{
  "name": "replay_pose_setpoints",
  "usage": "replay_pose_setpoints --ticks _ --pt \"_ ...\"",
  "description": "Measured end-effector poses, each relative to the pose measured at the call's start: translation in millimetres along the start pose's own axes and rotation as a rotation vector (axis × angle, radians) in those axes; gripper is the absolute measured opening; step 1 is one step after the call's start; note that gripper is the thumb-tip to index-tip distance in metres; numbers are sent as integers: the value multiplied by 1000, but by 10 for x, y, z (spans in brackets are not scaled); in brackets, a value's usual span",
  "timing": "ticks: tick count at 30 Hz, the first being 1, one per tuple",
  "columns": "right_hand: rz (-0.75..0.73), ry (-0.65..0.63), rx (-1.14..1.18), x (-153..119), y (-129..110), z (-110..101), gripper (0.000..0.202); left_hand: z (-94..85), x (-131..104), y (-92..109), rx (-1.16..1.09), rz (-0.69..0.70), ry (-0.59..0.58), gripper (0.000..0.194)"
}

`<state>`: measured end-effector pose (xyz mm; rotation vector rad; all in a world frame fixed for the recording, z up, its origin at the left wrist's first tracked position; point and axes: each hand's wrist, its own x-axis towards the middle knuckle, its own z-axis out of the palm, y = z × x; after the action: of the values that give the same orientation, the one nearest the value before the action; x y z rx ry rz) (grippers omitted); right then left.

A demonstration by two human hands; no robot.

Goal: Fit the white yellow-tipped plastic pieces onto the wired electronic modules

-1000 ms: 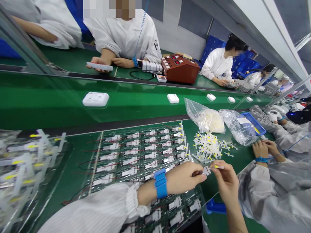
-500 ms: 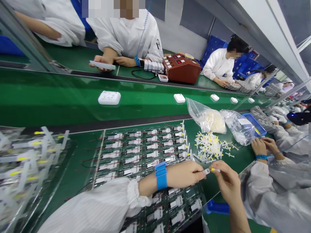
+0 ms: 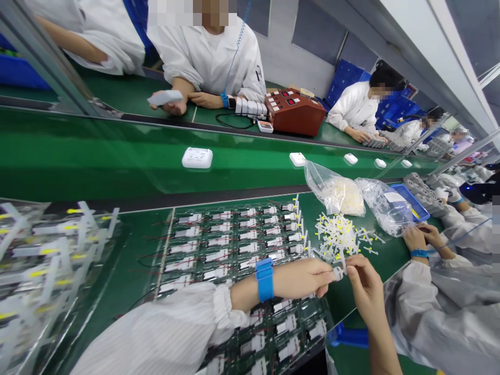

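Note:
My left hand (image 3: pixel 308 277), with a blue wrist strap (image 3: pixel 264 278), pinches a small white plastic part (image 3: pixel 338 273) beyond its fingertips. A translucent white strip (image 3: pixel 343 259) stands upright at the far end of that part. My right hand (image 3: pixel 367 286) pinches at this strip, thumb and forefinger against its side. Below and left of the hands lies a clear tray (image 3: pixel 230 250) with rows of white parts with thin red and dark wires. Behind the hands is a loose pile of white strips with yellow ends (image 3: pixel 338 234).
Clear plastic bags (image 3: pixel 336 195) lie beyond the pile, beside a blue tray (image 3: pixel 410 202). White devices (image 3: pixel 197 158) sit on a green conveyor (image 3: pixel 117 161). Stacked filled trays (image 3: pixel 47 271) stand at left. A co-worker's hands (image 3: pixel 424 237) are close on the right; others sit opposite.
The strip, earlier lying in line between the hands, now stands upright on the white part. My hands have come closer together. The conveyor's white devices have shifted right.

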<state>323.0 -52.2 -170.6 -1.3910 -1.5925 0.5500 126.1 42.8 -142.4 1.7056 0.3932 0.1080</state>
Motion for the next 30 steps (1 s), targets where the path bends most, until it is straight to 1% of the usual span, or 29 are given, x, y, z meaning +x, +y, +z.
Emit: replay_pose_setpoints --ticks 3,5,9,13,17,23,27,30 --pt "5 -123 -67 18 -45 -7 18 8 -3 -17 21 3 4 37" --pt "9 -154 -77 20 -68 10 20 23 5 -41 21 -2 13 37" --pt "-8 -97 -74 12 -85 74 23 50 26 -68 -3 1 43 36" --pt "-24 -53 -28 -4 -77 116 25 55 27 -44 -22 5 46 34" --pt "-41 -54 -13 -30 -56 117 24 59 19 -20 -25 -8 50 36" --pt "-46 -68 -55 -78 -26 111 24 54 9 -4 -8 -45 25 36" --pt "9 -104 -50 -88 -13 83 25 26 -2 11 2 -93 -30 32" --pt "109 -122 46 -95 -5 72 14 7 -13 16 19 -92 -60 37"
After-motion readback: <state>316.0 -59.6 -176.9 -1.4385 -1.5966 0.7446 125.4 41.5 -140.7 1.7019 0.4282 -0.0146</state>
